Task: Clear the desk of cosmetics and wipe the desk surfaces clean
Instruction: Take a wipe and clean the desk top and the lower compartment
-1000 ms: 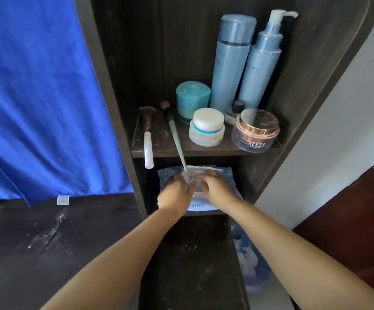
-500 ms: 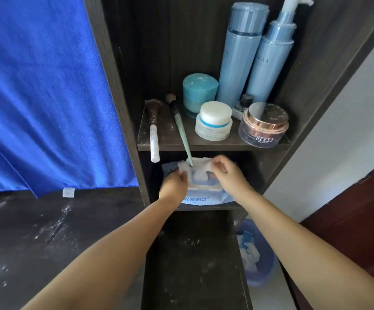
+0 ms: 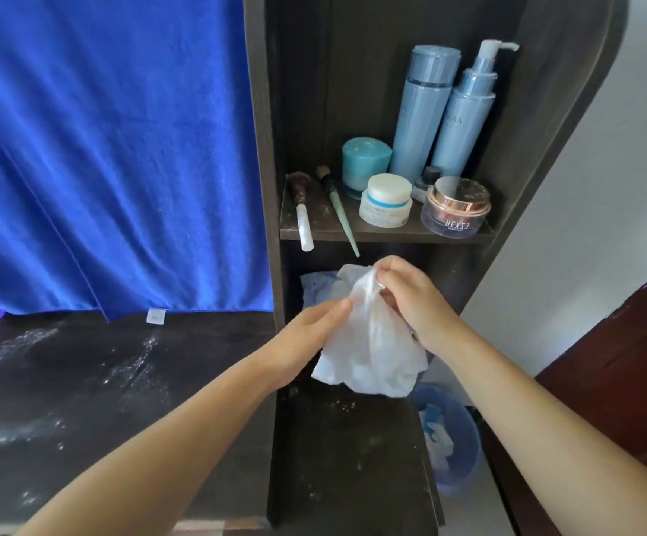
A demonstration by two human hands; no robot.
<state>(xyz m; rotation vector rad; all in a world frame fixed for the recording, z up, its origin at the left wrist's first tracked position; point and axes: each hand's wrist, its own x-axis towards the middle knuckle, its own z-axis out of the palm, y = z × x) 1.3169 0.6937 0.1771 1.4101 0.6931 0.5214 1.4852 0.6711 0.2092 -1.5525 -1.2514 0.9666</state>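
Observation:
A white wet wipe (image 3: 372, 342) hangs unfolded in front of the lower shelf. My right hand (image 3: 410, 299) pinches its top edge, and my left hand (image 3: 310, 338) grips its left side. Behind it the wipe pack (image 3: 320, 290) lies on the lower shelf, mostly hidden. The dark desk top (image 3: 82, 381) at the left is streaked with white powder. On the upper shelf (image 3: 383, 230) stand two tall blue bottles (image 3: 422, 110), a teal jar (image 3: 364, 164), a white cream jar (image 3: 385, 201), a rose-gold lidded jar (image 3: 455, 206) and two makeup brushes (image 3: 302, 210).
A blue towel (image 3: 112, 148) hangs over the back of the desk. A blue waste bin (image 3: 449, 435) with scraps stands on the floor right of the cabinet. A dark dusty ledge (image 3: 345, 458) lies below my hands. A reddish door (image 3: 623, 381) is at the right.
The wipe has come out of the pack and now hangs open between both hands, which moved up and toward me. The pack stays on the lower shelf.

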